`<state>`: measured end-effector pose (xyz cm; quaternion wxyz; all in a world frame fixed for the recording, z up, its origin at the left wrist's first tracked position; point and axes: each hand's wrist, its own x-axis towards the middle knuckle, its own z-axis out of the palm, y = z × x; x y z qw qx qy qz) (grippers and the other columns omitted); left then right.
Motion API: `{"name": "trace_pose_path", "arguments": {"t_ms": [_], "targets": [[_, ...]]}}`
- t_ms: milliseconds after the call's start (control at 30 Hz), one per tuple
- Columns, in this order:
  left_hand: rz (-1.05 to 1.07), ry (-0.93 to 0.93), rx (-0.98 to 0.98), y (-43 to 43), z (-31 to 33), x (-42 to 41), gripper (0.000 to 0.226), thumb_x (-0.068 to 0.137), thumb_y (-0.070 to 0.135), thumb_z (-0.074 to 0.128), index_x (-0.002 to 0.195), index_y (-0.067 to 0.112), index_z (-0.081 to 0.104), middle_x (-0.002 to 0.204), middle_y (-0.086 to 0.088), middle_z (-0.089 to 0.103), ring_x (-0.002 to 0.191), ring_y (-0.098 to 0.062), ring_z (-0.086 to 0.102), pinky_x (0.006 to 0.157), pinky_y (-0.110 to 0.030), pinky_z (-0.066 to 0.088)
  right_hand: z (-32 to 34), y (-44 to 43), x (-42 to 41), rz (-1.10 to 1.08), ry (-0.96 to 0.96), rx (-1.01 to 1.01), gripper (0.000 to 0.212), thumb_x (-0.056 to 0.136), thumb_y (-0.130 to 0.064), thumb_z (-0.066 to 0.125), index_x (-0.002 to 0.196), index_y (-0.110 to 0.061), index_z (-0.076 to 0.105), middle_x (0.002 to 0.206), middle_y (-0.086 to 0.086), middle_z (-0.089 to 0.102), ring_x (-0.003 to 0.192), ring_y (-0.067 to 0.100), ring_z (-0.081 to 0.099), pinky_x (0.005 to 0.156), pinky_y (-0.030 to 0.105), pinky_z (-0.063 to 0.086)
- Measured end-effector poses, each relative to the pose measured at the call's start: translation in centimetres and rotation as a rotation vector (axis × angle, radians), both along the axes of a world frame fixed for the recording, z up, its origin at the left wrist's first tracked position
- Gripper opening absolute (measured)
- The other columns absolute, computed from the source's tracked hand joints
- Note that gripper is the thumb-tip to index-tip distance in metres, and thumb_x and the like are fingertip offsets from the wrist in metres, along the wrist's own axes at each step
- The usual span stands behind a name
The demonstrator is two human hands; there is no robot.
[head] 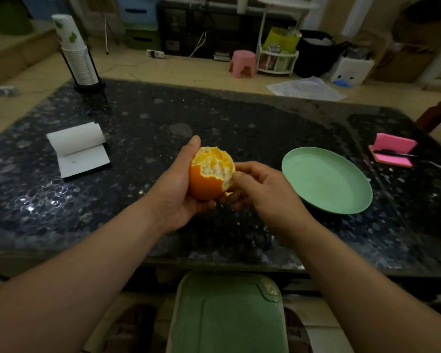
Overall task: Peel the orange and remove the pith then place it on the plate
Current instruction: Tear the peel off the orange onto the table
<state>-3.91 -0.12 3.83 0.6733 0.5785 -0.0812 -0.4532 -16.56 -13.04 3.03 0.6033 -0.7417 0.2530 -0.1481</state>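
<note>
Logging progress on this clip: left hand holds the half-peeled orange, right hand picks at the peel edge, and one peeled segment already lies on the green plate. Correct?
Not quite. The head view shows the green plate with nothing on it. The rest stands: the left hand holds the half-peeled orange and the right hand picks at the peel edge.

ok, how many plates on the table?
1. A green plate on the dark table, just right of the right hand, nothing on it. No other plates visible.
</note>
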Motion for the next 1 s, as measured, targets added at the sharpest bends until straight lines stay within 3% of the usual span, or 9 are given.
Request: {"name": "trace_pose_path", "arguments": {"t_ms": [167,267,433,567,667,800,900,1000], "targets": [[0.002,-0.045,0.023,-0.01,-0.33,-0.24,0.067,0.094,0.074,0.054,0.13,0.019,0.069,0.108,-0.012,0.081,0.082,-0.024,0.076,0.055,-0.029,0.056,-0.06,0.09,0.2,-0.008,0.05,-0.128,0.021,0.101,-0.024,0.069,0.122,-0.023,0.072,0.09,-0.001,0.081,0.081,0.013,0.078,0.081,0.043,0.066],[-0.002,-0.055,0.017,-0.13,-0.6,-0.4,0.066,0.093,0.073,0.057,0.129,0.019,0.069,0.113,-0.013,0.08,0.088,-0.026,0.077,0.062,-0.033,0.057,-0.65,0.23,0.4,-0.06,0.063,-0.21,0.019,0.098,-0.026,0.073,0.117,-0.026,0.073,0.087,-0.002,0.08,0.077,0.013,0.078,0.077,0.046,0.067],[-0.011,-0.053,0.02,-0.08,-0.38,-0.12,0.066,0.093,0.074,0.056,0.129,0.02,0.07,0.11,-0.011,0.081,0.086,-0.025,0.077,0.061,-0.032,0.056,-0.31,0.03,0.05,-0.024,0.045,-0.137,0.024,0.101,-0.027,0.072,0.125,-0.023,0.073,0.09,-0.003,0.081,0.079,0.013,0.078,0.073,0.034,0.065],[-0.023,-0.078,0.022,-0.25,-0.59,-0.34,0.067,0.095,0.072,0.054,0.128,0.017,0.07,0.104,-0.01,0.081,0.08,-0.021,0.076,0.057,-0.03,0.055,-0.29,-0.2,0.16,-0.021,0.058,-0.16,0.018,0.101,-0.02,0.07,0.118,-0.02,0.075,0.085,0.0,0.081,0.076,0.016,0.079,0.075,0.039,0.066],[-0.024,-0.045,0.009,-0.27,-0.48,-0.41,0.066,0.095,0.073,0.053,0.128,0.017,0.07,0.104,-0.012,0.081,0.077,-0.023,0.076,0.058,-0.031,0.055,-0.43,-0.14,0.19,-0.043,0.032,-0.166,0.014,0.1,-0.014,0.069,0.111,-0.019,0.075,0.081,0.002,0.08,0.073,0.017,0.078,0.069,0.034,0.063],[-0.056,0.025,-0.01,0.0,0.13,0.09,0.073,0.095,0.078,0.047,0.122,0.016,0.074,0.103,-0.016,0.08,0.073,-0.027,0.074,0.058,-0.031,0.055,0.16,-0.28,-0.19,-0.019,0.0,-0.103,0.019,0.105,-0.015,0.062,0.118,-0.02,0.075,0.085,0.002,0.08,0.079,0.018,0.078,0.071,0.033,0.064],[-0.076,0.051,-0.011,0.08,0.25,0.3,0.078,0.096,0.081,0.041,0.119,0.016,0.076,0.109,-0.017,0.08,0.081,-0.029,0.077,0.059,-0.032,0.059,0.08,-0.46,-0.18,-0.021,0.033,-0.184,0.019,0.107,-0.024,0.062,0.12,-0.023,0.075,0.088,-0.002,0.081,0.08,0.015,0.078,0.075,0.039,0.067],[-0.014,0.037,-0.002,-0.38,-0.34,0.21,0.073,0.1,0.076,0.04,0.13,0.016,0.07,0.114,-0.015,0.08,0.096,-0.03,0.08,0.069,-0.041,0.066,-0.45,-0.37,0.19,-0.098,0.051,-0.23,0.018,0.107,-0.023,0.062,0.112,-0.021,0.079,0.08,0.001,0.079,0.073,0.016,0.078,0.072,0.041,0.067]]}}
